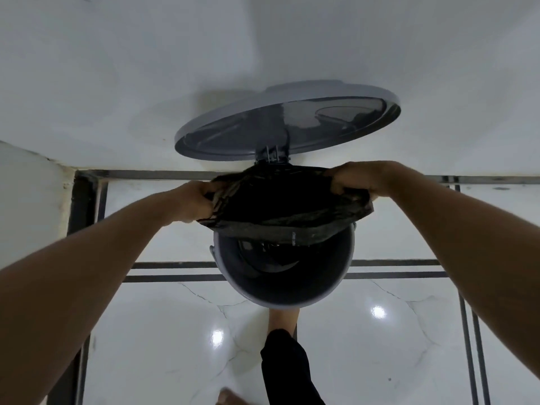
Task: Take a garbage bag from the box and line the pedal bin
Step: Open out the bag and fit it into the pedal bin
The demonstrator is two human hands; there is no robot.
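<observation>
garbage bag (287,206), black, held stretched open over the far half of the pedal bin (330,287) mouth, its near edge sagging across the opening, the near half of the bin rim uncovered. left hand (198,200) fingers curled tight round the bag's left edge, bunched plastic in the fist, just at the bin's left side. right hand (358,178) fingers curled over and clamped on the bag's right edge, a flap of plastic hanging down below it. both arms reach out from the bottom corners, hands well apart with the bag taut between them. bin is round, grey, seen from above, inside dark, part of the bag hanging down into it. lid (280,127) stands tilted open at the back on its hinge, grey, underside facing the camera, leaning near the white wall (146,68). a bare foot (283,320) in a black trouser leg (287,372) sits at the near base of the bin, pedal itself hidden under it. toes of another foot (230,397) at the bottom edge. glossy white tiled floor (380,361) with dark strips, two light glints on it.
</observation>
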